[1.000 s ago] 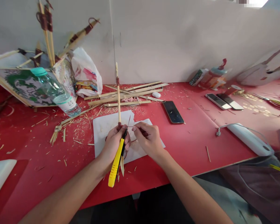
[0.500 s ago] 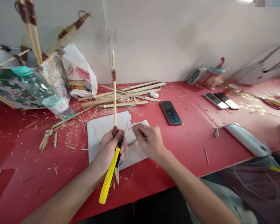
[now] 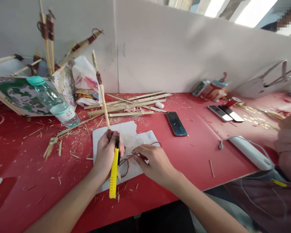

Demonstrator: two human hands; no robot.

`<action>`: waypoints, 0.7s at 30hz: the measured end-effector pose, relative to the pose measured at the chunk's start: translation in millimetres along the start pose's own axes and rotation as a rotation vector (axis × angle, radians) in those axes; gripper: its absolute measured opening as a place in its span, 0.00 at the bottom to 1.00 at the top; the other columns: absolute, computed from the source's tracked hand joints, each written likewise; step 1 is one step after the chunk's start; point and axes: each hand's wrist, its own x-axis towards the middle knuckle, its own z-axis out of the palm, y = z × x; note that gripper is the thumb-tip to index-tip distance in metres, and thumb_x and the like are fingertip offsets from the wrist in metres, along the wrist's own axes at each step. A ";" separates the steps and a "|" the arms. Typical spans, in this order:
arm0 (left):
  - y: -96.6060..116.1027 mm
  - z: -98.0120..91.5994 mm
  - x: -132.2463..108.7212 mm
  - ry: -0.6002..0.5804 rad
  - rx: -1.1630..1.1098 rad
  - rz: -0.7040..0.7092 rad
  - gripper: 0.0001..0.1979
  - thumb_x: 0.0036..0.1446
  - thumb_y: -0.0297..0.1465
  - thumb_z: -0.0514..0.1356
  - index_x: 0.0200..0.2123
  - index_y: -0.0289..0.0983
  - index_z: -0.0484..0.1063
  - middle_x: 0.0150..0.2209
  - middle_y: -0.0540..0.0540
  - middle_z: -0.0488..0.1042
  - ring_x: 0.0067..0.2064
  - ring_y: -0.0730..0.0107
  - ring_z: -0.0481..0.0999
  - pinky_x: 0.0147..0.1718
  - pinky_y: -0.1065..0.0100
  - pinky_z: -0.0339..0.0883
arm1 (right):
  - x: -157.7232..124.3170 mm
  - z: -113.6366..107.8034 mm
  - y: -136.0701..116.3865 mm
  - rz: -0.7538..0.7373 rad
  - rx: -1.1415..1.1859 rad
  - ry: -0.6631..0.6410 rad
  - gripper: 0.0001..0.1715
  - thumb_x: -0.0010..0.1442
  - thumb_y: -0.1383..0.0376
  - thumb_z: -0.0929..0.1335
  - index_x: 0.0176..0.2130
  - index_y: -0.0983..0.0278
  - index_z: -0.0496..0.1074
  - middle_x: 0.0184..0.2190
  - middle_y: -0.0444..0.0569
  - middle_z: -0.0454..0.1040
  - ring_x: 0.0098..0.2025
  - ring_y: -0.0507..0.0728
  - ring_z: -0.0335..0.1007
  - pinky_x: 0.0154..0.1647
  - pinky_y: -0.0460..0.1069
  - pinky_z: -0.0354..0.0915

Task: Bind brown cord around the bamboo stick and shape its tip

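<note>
My left hand (image 3: 105,152) is closed around a thin bamboo stick (image 3: 104,106), which tilts up and to the left. Brown cord is wound round the stick near its upper end and close to my fingers. The same hand also grips a yellow utility knife (image 3: 113,178), its handle pointing down towards me. Between thumb and fingers, my right hand (image 3: 154,161) pinches a thin brown cord (image 3: 128,166) that loops over to the left hand. Below both hands lies torn white paper (image 3: 99,134) on the red tabletop (image 3: 174,181).
Split bamboo strips (image 3: 133,102) and shavings lie behind the paper. At left, a plastic bottle (image 3: 63,111) leans by a dragon-painted lantern frame (image 3: 21,94). A phone (image 3: 176,124) is to the right, with a white power strip (image 3: 251,152) farther along. Another person's sleeve (image 3: 287,145) shows at right.
The stick has swung from upright to a leftward tilt, and the knife handle points more straight down. My right hand has lowered slightly, with more cord showing. The camera view has shifted.
</note>
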 end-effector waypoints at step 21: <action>16.6 -13.1 8.8 0.067 -0.153 0.115 0.20 0.56 0.45 0.68 0.31 0.41 0.62 0.17 0.58 0.66 0.16 0.77 0.65 0.16 0.76 0.58 | 129.2 -80.5 -19.6 0.067 -0.170 0.369 0.10 0.58 0.69 0.68 0.36 0.62 0.80 0.28 0.45 0.78 0.29 0.54 0.68 0.31 0.48 0.56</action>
